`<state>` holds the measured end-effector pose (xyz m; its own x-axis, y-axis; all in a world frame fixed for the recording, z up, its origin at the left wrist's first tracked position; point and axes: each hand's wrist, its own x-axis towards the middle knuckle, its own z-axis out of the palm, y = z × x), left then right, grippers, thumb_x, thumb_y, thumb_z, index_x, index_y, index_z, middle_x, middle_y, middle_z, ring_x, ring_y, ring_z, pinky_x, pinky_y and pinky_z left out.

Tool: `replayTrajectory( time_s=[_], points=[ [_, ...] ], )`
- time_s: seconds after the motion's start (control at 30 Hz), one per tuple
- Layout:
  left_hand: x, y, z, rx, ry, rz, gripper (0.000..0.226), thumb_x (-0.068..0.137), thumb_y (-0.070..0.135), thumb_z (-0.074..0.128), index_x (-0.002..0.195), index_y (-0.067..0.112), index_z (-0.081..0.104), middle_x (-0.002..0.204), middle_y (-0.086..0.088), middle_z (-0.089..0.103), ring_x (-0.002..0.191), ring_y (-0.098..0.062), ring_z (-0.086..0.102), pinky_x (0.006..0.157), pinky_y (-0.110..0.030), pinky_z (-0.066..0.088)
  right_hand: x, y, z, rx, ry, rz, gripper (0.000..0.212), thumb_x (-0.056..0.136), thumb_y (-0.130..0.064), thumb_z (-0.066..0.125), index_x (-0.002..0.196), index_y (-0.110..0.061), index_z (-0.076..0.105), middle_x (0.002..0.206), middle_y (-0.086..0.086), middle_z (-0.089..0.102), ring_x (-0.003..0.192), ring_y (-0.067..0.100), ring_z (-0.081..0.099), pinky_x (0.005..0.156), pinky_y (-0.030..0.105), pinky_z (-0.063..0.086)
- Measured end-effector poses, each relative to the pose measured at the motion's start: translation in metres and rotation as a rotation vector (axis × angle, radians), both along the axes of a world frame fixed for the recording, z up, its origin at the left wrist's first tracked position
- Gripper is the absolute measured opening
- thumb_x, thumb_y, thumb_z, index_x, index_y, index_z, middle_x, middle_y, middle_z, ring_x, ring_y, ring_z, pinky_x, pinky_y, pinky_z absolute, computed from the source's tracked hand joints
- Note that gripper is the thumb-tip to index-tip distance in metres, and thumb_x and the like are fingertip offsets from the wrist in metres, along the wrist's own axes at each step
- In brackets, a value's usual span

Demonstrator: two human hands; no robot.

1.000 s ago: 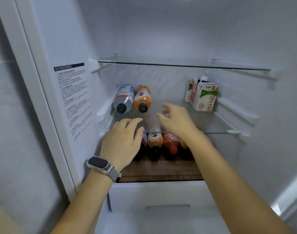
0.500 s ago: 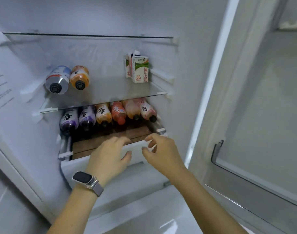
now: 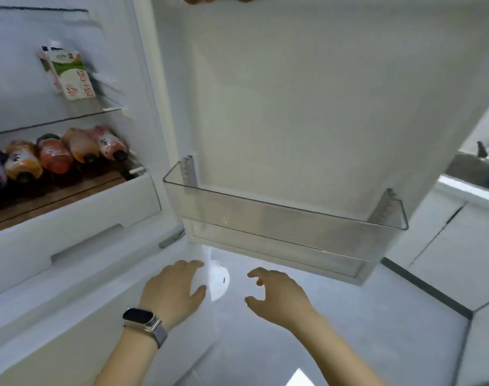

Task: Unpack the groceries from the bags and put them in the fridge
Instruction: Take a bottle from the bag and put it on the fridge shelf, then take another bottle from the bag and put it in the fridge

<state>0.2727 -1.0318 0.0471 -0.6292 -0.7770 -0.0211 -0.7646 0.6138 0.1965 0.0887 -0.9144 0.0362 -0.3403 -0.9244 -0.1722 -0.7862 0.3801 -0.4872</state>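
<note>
The open fridge fills the left of the head view. Milk cartons [image 3: 70, 75] stand on a glass shelf [image 3: 56, 122]. Below them several drink bottles [image 3: 54, 156] lie side by side on a wooden shelf [image 3: 56, 196], above a white drawer [image 3: 79, 227]. My left hand [image 3: 173, 292], with a watch on the wrist, hovers low in front of the fridge, fingers relaxed and holding nothing. My right hand [image 3: 279, 295] hangs beside it, fingers loosely curled, also holding nothing. No bags are in view.
The open fridge door [image 3: 307, 107] stands straight ahead, with a clear plastic door bin [image 3: 287, 221] that holds nothing. White cabinets [image 3: 446, 246] and a counter edge [image 3: 471, 188] are at the right. Pale floor [image 3: 349, 330] lies below my hands.
Both hands have drawn back from the fridge shelves and dropped low outside it. My view has swung right, from the shelves to the open door and floor.
</note>
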Motion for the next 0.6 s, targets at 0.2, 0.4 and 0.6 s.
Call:
replayTrajectory(
  time_s=[0.2,0.4,0.6],
  points=[
    [-0.104,0.098,-0.023,0.104,-0.044,-0.261,0.055,0.091,0.051,0.043,0.142,0.036,0.029,0.134,0.010,0.049,0.119,-0.013,0.051,0.086,-0.028,0.047,-0.073,0.140,-0.029,0.114,0.110,-0.283,0.057,0.087,-0.043,0.056,0.140,-0.029,0.042,0.134,-0.003,0.053,0.125,0.020,0.049,0.095,0.033,0.046],
    [-0.216,0.192,-0.024,0.096,-0.091,-0.620,0.058,0.089,0.050,0.046,0.143,0.035,0.030,0.140,0.009,0.047,0.125,-0.014,0.049,0.092,-0.032,0.047,-0.137,0.281,-0.029,0.166,0.108,-0.676,0.065,0.085,-0.047,0.059,0.143,-0.027,0.036,0.141,-0.002,0.048,0.129,0.021,0.045,0.096,0.036,0.047],
    [-0.309,0.285,-0.025,0.026,-0.126,-0.964,0.063,0.090,0.053,0.046,0.146,0.036,0.022,0.137,0.005,0.048,0.120,-0.020,0.052,0.086,-0.033,0.049,-0.163,0.400,-0.025,0.200,0.132,-1.020,0.065,0.084,-0.046,0.058,0.142,-0.027,0.036,0.135,-0.001,0.051,0.123,0.025,0.046,0.090,0.035,0.046]
  ],
)
